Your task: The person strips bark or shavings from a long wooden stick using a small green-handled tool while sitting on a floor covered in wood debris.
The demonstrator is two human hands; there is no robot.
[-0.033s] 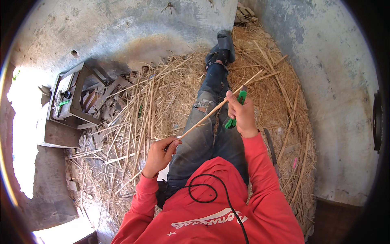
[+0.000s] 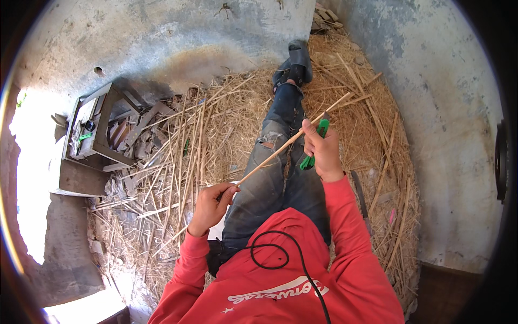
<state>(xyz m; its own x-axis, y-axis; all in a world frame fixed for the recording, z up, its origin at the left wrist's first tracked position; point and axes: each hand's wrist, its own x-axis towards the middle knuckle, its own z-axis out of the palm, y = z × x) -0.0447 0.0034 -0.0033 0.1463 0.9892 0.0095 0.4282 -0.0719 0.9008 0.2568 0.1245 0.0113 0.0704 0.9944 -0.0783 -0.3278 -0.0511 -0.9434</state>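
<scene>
A thin, pale split-bamboo strip slants up to the right across my outstretched legs. Its lower end is pinched between the thumb and fingers of my left hand. In the grip of my right hand is a green utility knife. The knife's blade end lies close against the strip near its upper part; the exact contact is too small to tell. My right thumb presses at the strip beside the knife. A black cord loops over my red top.
Straw-like shavings and loose strips cover the floor around my legs. At left, an upturned wooden stool-like frame holds a small green item. A dark flat blade-like piece lies right of my legs. Weathered walls enclose the space.
My right hand and the utility knife have shifted very slightly to the right along the strip. My left hand stays in nearly the same place.
</scene>
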